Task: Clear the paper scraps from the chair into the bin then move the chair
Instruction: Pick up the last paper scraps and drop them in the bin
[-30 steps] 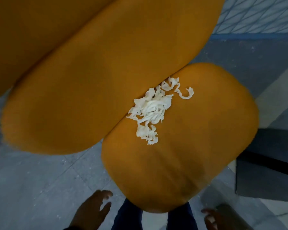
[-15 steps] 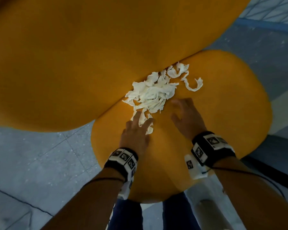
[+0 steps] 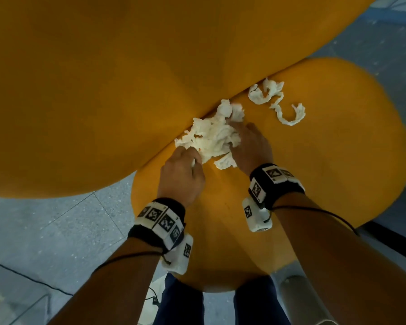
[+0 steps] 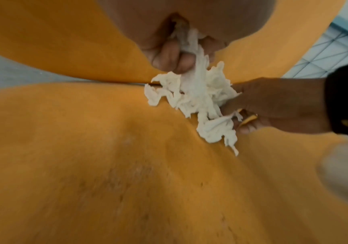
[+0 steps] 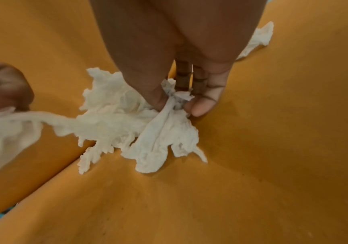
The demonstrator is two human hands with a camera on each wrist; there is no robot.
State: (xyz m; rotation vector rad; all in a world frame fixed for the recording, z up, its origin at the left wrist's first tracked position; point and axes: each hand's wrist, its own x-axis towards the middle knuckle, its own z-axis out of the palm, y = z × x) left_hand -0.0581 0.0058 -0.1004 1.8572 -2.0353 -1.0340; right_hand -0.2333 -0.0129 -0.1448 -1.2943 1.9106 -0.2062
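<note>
A heap of white paper scraps (image 3: 211, 137) lies on the orange chair seat (image 3: 338, 172), against the crease under the backrest (image 3: 127, 78). My left hand (image 3: 185, 165) grips the heap's near left end, its fingers curled round a strand (image 4: 189, 47). On the right side of the heap my right hand (image 3: 246, 141) pinches a bunch of scraps (image 5: 175, 99) between thumb and fingers. Two loose curled scraps (image 3: 279, 102) lie apart on the seat, further back and to the right. No bin is in view.
Grey tiled floor (image 3: 45, 231) lies to the left of the seat, with a thin black cable across it. A pale cylinder (image 3: 298, 299) stands low at the right beside my legs. A dark strip of floor runs along the right edge.
Both hands went from hanging low by my legs up onto the seat. They have closed on the heap and bunched it tighter. The camera has moved closer.
</note>
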